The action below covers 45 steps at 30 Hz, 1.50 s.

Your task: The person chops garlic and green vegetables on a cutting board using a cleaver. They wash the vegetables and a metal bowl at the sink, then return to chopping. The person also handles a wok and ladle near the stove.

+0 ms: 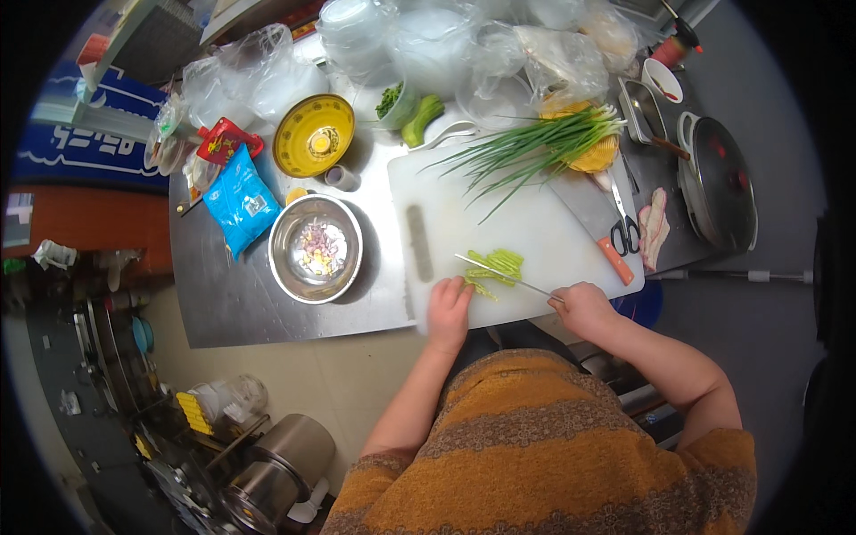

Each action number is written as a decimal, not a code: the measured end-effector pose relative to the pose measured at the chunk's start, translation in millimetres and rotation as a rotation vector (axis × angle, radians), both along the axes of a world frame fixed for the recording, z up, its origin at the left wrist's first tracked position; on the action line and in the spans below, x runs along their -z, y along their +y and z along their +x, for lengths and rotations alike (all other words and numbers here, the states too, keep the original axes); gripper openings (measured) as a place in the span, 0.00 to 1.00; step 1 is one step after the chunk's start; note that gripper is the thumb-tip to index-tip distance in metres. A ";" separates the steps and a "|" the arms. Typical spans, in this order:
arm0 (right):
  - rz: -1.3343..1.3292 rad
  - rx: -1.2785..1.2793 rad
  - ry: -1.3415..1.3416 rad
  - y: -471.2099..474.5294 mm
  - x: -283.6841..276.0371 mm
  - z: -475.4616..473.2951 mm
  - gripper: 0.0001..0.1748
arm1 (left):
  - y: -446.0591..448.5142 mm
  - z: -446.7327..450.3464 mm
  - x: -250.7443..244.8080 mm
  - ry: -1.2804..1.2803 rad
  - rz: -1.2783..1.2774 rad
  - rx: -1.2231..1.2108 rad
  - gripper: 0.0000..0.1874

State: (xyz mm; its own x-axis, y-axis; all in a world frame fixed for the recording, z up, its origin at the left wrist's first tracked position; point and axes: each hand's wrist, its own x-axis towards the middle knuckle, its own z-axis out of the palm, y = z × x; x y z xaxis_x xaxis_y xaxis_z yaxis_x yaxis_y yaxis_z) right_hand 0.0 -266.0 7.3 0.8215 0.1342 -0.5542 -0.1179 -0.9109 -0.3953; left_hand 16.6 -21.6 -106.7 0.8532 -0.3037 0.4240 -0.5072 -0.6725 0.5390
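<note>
My right hand (583,311) grips a knife (511,278), its thin blade seen almost edge-on over the cutting board. Under and beside that blade lie cut green vegetable strips (505,262) in a small pile. The bent fingers of my left hand (449,309) hold the near-left end of the pile, close to the blade. All of this rests near the front edge of a white plastic cutting board (468,221). Long green onions (528,150) lie across the board's far side, their white ends over a yellow basket (592,157).
At left are a steel bowl (315,284) with chopped pieces, a yellow bowl (297,150) and a blue packet (242,200). On the right lie a cleaver (582,217), scissors (624,227) and a lidded electric pan (722,180). Bagged plastic containers (428,47) line the back.
</note>
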 end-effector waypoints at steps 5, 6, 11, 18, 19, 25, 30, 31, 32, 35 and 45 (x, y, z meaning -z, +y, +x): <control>-0.012 -0.024 -0.006 2.3 3.1 0.4 0.13 | -1.5 2.1 -2.0 0.022 0.010 -0.004 0.13; -0.014 -0.020 0.007 3.2 2.6 1.2 0.13 | -1.7 2.3 -1.5 0.028 0.007 -0.006 0.13; -0.069 -0.045 0.036 10.0 4.5 3.1 0.13 | -0.3 3.0 0.6 0.036 -0.007 0.007 0.13; 0.002 -0.003 -0.016 15.1 28.2 -0.4 0.13 | -0.1 4.0 0.9 0.070 -0.044 0.021 0.12; 0.024 0.003 -0.018 13.5 25.6 -0.3 0.13 | 0.0 4.4 0.9 0.068 -0.052 0.023 0.12; 0.081 -0.010 -0.017 13.5 1.1 -6.0 0.13 | 0.7 1.9 2.4 -0.006 0.009 -0.015 0.11; 0.057 -0.005 0.039 12.4 -3.3 -7.1 0.12 | 2.0 3.0 3.8 -0.044 0.019 0.006 0.12; 0.051 -0.006 0.044 12.4 -2.1 -7.1 0.12 | 1.1 4.4 1.8 -0.055 0.012 0.007 0.12; 0.044 -0.008 0.048 12.6 -0.5 -6.9 0.12 | 0.5 5.3 0.4 -0.067 0.004 0.008 0.12; 0.007 -0.033 0.097 16.3 7.4 -4.4 0.12 | 1.1 6.3 -0.5 -0.045 -0.017 0.014 0.12; 0.071 0.065 0.095 21.0 13.0 1.9 0.12 | 7.2 -4.8 0.0 0.012 0.049 -0.005 0.13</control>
State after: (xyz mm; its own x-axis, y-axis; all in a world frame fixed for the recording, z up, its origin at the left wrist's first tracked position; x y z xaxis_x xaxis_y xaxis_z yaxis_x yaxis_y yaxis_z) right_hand 1.9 -245.1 -5.7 0.7740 0.1239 -0.6209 -0.2159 -0.8702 -0.4428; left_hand 11.7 -14.5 -106.7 0.8599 -0.3190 0.3986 -0.4971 -0.7008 0.5116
